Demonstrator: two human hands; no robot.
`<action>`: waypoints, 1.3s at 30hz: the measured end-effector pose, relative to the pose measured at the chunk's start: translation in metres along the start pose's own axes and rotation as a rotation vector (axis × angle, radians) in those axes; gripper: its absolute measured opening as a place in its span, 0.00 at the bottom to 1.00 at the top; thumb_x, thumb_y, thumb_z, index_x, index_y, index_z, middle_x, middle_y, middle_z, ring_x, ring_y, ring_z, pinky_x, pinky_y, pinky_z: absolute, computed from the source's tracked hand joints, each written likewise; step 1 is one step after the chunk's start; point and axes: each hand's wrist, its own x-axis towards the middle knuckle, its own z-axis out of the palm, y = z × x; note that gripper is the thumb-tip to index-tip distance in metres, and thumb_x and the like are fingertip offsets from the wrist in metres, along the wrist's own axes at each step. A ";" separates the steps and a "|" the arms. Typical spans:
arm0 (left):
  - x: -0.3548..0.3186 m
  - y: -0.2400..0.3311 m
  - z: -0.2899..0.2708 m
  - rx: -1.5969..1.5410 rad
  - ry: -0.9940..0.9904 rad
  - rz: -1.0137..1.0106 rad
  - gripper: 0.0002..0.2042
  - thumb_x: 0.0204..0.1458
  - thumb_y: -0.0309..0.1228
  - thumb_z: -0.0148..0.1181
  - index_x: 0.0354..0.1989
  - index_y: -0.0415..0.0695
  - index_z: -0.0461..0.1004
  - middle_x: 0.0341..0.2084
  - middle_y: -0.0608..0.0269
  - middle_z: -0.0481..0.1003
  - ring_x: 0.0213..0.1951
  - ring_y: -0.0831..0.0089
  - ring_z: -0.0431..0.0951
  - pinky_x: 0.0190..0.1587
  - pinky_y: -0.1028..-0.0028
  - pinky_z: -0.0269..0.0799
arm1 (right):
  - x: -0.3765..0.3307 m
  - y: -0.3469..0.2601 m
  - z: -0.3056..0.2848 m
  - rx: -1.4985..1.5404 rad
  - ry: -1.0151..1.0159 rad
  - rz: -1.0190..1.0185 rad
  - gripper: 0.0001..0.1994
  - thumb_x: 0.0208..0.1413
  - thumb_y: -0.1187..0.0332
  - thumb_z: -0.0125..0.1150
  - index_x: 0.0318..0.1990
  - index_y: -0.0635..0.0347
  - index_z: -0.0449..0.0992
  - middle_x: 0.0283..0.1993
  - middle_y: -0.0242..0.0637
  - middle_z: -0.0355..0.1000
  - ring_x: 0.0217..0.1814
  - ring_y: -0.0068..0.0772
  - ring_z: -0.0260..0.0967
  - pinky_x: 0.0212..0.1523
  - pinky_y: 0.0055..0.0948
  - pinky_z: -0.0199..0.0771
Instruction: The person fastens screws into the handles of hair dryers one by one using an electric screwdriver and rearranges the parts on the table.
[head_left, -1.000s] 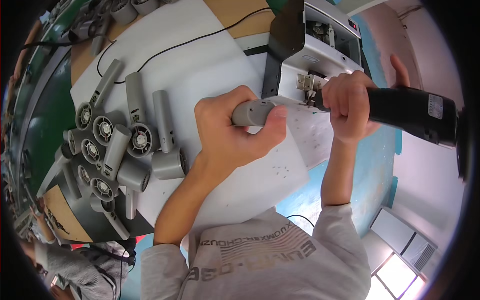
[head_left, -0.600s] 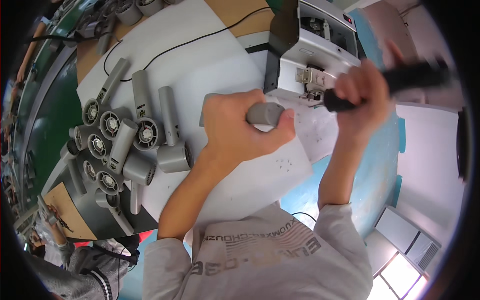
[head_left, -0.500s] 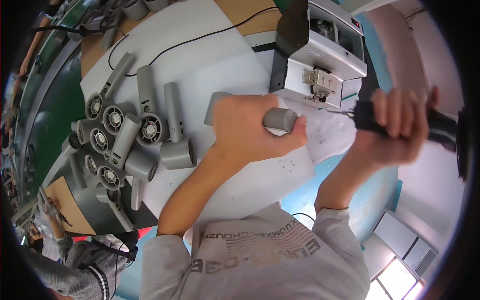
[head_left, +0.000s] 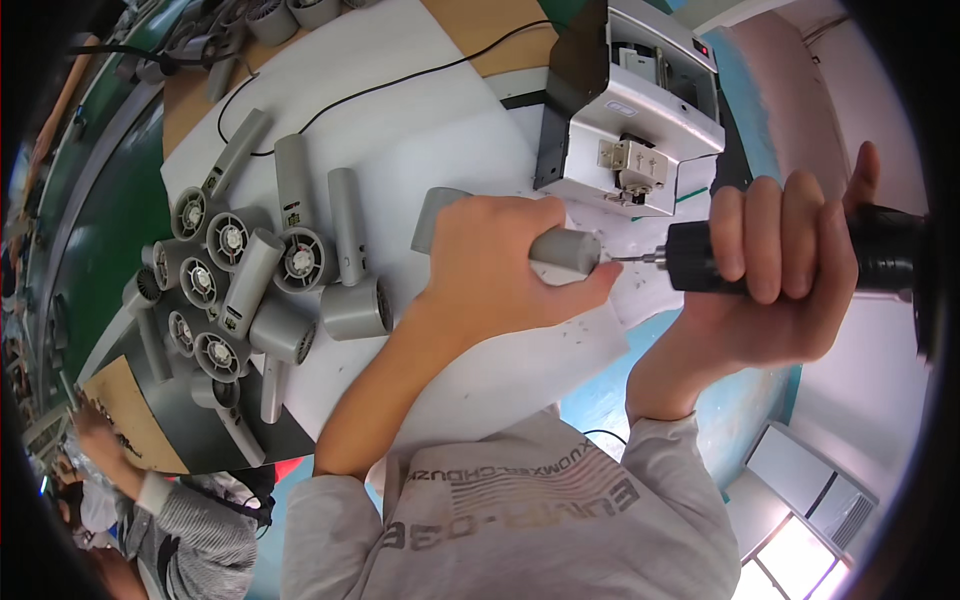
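My left hand [head_left: 485, 265] is closed around a grey handheld fan [head_left: 566, 250], its handle end facing right and its round head partly showing behind my knuckles. In my right hand [head_left: 770, 280] is a black electric screwdriver [head_left: 690, 258], held level with my fingers wrapped over it. Its thin bit points left and meets the end of the fan's handle beside my left thumb; whether a screw sits on the tip is too small to tell. Several more grey fans [head_left: 232, 240] lie in a cluster left of my left forearm, some with their grilles showing.
A metal screw feeder [head_left: 630, 115] stands at the back right. Tiny dark screws [head_left: 575, 335] lie scattered on the white sheet [head_left: 400, 120]. A black cable [head_left: 400, 75] crosses the sheet. At lower left, a co-worker's arm [head_left: 110, 450] reaches over a brown board [head_left: 140, 415].
My right hand has brought the screwdriver down and left, so its bit now meets the fan's handle end. My left hand has barely shifted. The co-worker's arm at lower left has moved.
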 end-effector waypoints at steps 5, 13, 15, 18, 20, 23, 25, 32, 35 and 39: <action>0.006 -0.003 -0.011 -0.415 -0.032 0.036 0.15 0.32 0.21 0.69 0.33 0.44 0.78 0.23 0.67 0.76 0.18 0.82 0.64 0.19 0.80 0.57 | 0.004 -0.007 -0.017 0.032 0.051 -0.020 0.21 0.59 0.75 0.39 0.60 0.70 0.59 0.18 0.25 0.53 0.16 0.15 0.50 0.20 0.22 0.57; 0.008 0.010 -0.004 -0.606 -0.043 0.115 0.15 0.35 0.16 0.66 0.35 0.41 0.80 0.29 0.62 0.79 0.16 0.83 0.63 0.18 0.82 0.56 | 0.000 -0.013 -0.015 0.037 0.055 -0.049 0.19 0.59 0.75 0.40 0.58 0.70 0.61 0.17 0.24 0.53 0.15 0.15 0.49 0.19 0.20 0.57; 0.008 0.011 -0.002 -0.613 -0.036 0.111 0.14 0.35 0.16 0.66 0.34 0.41 0.80 0.28 0.62 0.79 0.16 0.83 0.63 0.18 0.82 0.56 | -0.001 -0.013 -0.014 0.043 0.068 -0.055 0.19 0.59 0.75 0.40 0.58 0.70 0.60 0.17 0.24 0.53 0.15 0.15 0.49 0.19 0.20 0.57; 0.008 0.010 -0.002 -0.602 -0.056 0.142 0.12 0.35 0.16 0.66 0.32 0.41 0.80 0.26 0.63 0.79 0.15 0.82 0.64 0.18 0.82 0.57 | -0.001 -0.012 -0.014 0.047 0.049 -0.061 0.20 0.59 0.74 0.39 0.59 0.70 0.59 0.18 0.24 0.54 0.15 0.15 0.50 0.20 0.21 0.58; 0.007 0.011 -0.002 -0.607 -0.042 0.147 0.11 0.36 0.15 0.65 0.30 0.41 0.79 0.24 0.64 0.78 0.15 0.82 0.65 0.18 0.82 0.57 | -0.002 -0.011 -0.013 0.043 0.018 -0.059 0.20 0.60 0.74 0.39 0.60 0.70 0.58 0.18 0.25 0.54 0.15 0.15 0.50 0.20 0.21 0.58; 0.008 0.010 -0.004 -0.571 -0.042 0.171 0.10 0.36 0.14 0.63 0.29 0.41 0.79 0.24 0.65 0.78 0.16 0.82 0.65 0.18 0.81 0.57 | -0.004 -0.008 -0.011 0.022 0.000 -0.060 0.21 0.60 0.74 0.38 0.61 0.69 0.58 0.19 0.25 0.55 0.16 0.16 0.51 0.20 0.21 0.59; 0.005 0.009 -0.003 -0.557 -0.055 0.151 0.10 0.36 0.17 0.65 0.30 0.41 0.79 0.24 0.66 0.78 0.15 0.81 0.66 0.18 0.81 0.58 | -0.005 -0.005 -0.013 0.028 -0.153 -0.065 0.21 0.60 0.74 0.37 0.61 0.69 0.58 0.19 0.26 0.55 0.17 0.16 0.51 0.21 0.21 0.59; 0.002 0.006 -0.016 -0.209 -0.181 -0.065 0.14 0.28 0.37 0.72 0.14 0.45 0.71 0.08 0.67 0.66 0.10 0.76 0.62 0.15 0.77 0.56 | 0.003 -0.025 -0.005 0.037 0.010 -0.158 0.19 0.57 0.73 0.43 0.56 0.71 0.60 0.17 0.24 0.56 0.15 0.14 0.55 0.20 0.19 0.61; 0.000 0.005 -0.007 -0.134 -0.147 -0.124 0.19 0.30 0.46 0.69 0.09 0.46 0.69 0.04 0.65 0.64 0.09 0.63 0.66 0.15 0.70 0.60 | 0.002 -0.016 0.016 0.034 -0.035 -0.162 0.19 0.57 0.74 0.44 0.56 0.70 0.60 0.17 0.24 0.57 0.15 0.14 0.56 0.20 0.18 0.61; -0.001 0.006 -0.005 -0.108 -0.148 -0.096 0.18 0.30 0.46 0.68 0.09 0.46 0.70 0.05 0.62 0.65 0.10 0.60 0.67 0.16 0.68 0.60 | -0.004 -0.001 0.017 -0.004 -0.149 -0.121 0.22 0.59 0.72 0.41 0.61 0.67 0.57 0.18 0.25 0.57 0.15 0.14 0.55 0.17 0.20 0.60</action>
